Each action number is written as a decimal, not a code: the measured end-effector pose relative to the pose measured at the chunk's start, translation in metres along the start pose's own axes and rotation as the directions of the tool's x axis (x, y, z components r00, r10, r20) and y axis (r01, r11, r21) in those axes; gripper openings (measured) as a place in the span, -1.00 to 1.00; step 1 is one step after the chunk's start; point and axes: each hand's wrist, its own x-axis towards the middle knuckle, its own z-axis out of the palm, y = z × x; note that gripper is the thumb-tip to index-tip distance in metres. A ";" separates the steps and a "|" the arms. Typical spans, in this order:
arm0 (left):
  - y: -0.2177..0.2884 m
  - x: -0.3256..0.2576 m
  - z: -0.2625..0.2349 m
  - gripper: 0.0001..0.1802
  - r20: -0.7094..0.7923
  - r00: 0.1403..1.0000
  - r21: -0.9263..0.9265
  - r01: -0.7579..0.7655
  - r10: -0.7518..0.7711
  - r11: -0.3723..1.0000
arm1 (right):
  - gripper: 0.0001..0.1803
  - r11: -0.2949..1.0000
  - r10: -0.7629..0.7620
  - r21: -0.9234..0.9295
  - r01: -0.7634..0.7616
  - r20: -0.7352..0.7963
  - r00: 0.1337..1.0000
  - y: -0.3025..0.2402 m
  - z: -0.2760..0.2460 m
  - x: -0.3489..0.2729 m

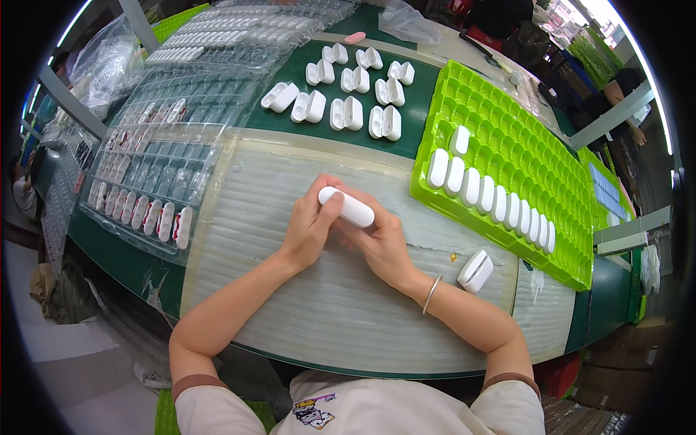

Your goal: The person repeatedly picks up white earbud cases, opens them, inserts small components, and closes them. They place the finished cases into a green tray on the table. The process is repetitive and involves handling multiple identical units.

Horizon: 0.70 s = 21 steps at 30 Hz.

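A white, rounded earbud charging case (354, 210) is held between both hands over the middle of the mat, its smooth side facing up. My left hand (307, 229) grips its left end, the thumb lying against it. The fingers of my right hand (383, 245) are closed around its right end and underside. Beside my right wrist, another white case (475, 271) lies on the mat with a dark seam line showing. Beyond my hands, several white cases (346, 114) stand with lids raised on the green table.
To the right sits a lime green tray (500, 127) of many pockets, white cases filling its near row. Clear plastic trays (156, 165) at left hold small white and red parts. A tiny yellow piece (454, 257) lies near the loose case. A pink object (354, 38) rests far back.
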 end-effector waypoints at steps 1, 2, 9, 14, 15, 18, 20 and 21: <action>-0.004 0.000 -0.007 -0.62 0.020 0.998 -0.082 0.059 -0.057 0.995 | -0.59 1.000 -0.022 0.008 0.022 0.005 1.000 -0.001 0.001 0.000; -0.005 0.001 -0.010 -0.60 0.045 0.993 -0.161 0.119 -0.113 0.980 | -0.59 0.999 -0.044 0.016 0.044 0.010 0.999 -0.001 0.001 -0.001; 0.009 -0.002 0.008 -0.51 0.030 0.746 0.732 -0.470 0.665 0.494 | -0.56 0.937 -0.205 -0.283 0.204 0.028 0.978 0.007 -0.002 -0.002; 0.014 -0.015 0.031 -0.41 0.411 0.774 0.756 -0.584 0.481 0.294 | -0.59 0.807 -0.301 -0.483 0.341 0.161 0.940 0.029 -0.006 -0.014; 0.013 -0.008 0.025 -0.41 0.346 0.821 0.759 -0.530 0.453 0.380 | -0.59 0.788 -0.228 -0.535 0.304 0.204 0.952 0.031 -0.010 -0.015; 0.008 0.007 -0.013 -0.48 0.155 0.945 0.687 -0.313 0.288 0.656 | -0.55 0.855 -0.138 -0.476 0.205 0.171 0.975 0.005 -0.003 -0.010; -0.005 0.022 -0.042 -0.57 -0.013 0.919 0.868 -0.185 0.394 0.461 | -0.51 0.919 -0.191 -0.318 0.233 0.158 0.969 0.005 -0.003 -0.010; -0.013 0.025 -0.046 -0.59 -0.053 0.922 0.840 -0.166 0.384 0.516 | -0.49 0.941 -0.212 -0.237 0.243 0.148 0.966 0.006 -0.004 -0.009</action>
